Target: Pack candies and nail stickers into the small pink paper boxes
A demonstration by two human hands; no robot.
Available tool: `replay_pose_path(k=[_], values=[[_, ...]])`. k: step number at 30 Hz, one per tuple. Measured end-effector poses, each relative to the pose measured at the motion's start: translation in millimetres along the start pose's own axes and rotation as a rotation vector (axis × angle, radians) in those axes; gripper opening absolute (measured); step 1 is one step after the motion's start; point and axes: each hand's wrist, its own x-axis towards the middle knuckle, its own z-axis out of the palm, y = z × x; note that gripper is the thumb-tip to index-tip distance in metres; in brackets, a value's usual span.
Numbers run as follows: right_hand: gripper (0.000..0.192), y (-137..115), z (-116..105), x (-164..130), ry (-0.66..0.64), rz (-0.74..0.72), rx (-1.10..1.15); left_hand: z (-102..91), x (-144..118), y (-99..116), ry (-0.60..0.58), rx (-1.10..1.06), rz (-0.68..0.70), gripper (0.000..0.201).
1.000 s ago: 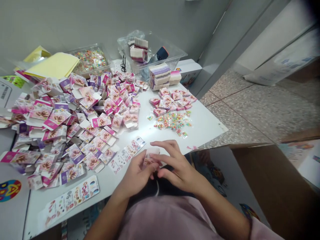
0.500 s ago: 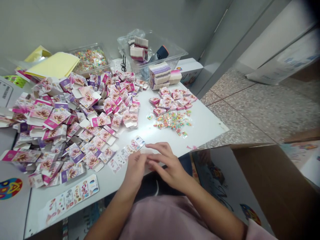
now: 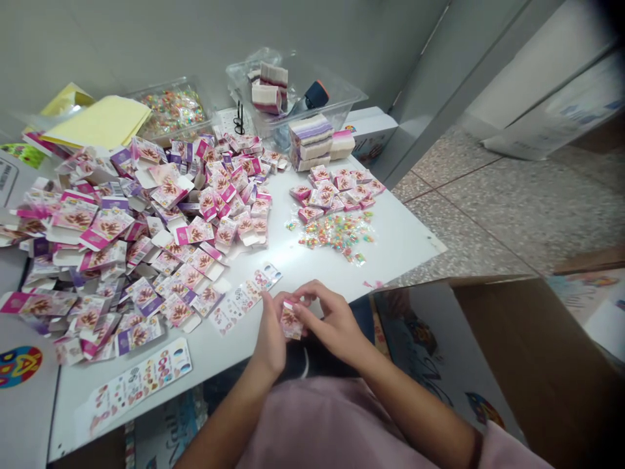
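Note:
Between my two hands, at the front edge of the white table [image 3: 234,358], is a small pink and white printed box [image 3: 291,321]. My left hand [image 3: 271,335] is closed around its left side and back. With thumb and fingers, my right hand [image 3: 328,318] grips the box at its upper right. Just left of my hands lies a printed card sheet [image 3: 244,299] with coloured pictures. A big heap of similar boxes [image 3: 195,231], many with open flaps, covers the left of the table. Small clear packets of coloured pieces [image 3: 339,236] lie beyond my hands, below a group of boxes [image 3: 336,189].
A stack of card sheets [image 3: 141,387] lies at the front left. Behind stand a clear bin [image 3: 336,88] with paper bundles and a dark bottle [image 3: 316,95], and a tray of packets [image 3: 170,111]. Yellow envelopes [image 3: 100,120] rest at back left. An open carton [image 3: 537,352] stands right.
The box between my hands has turned so that its printed face now shows. My left hand has tilted more upright, and the right fingers have closed onto the box.

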Motion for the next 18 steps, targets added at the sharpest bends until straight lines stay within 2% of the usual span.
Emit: replay_pose_path(k=[4,10,14,16,18], values=[[0.016,-3,-4,0,-0.065,-0.056,-0.034,-3.0,-1,3,-0.017,0.14,0.056,0.074],[0.004,-2,-14,0,-0.187,-0.072,0.036,-10.7,-5,9,-0.091,0.288,0.011,0.076],[0.009,-1,-8,-6,-0.099,0.088,0.109,-11.7,-6,8,-0.112,0.312,0.021,0.076],[0.014,1,-4,-9,-0.059,0.199,0.257,-11.4,-6,6,-0.122,0.317,0.026,0.076],[0.019,4,-1,-10,-0.072,0.282,0.438,-10.8,-6,4,-0.137,0.32,0.019,0.075]])
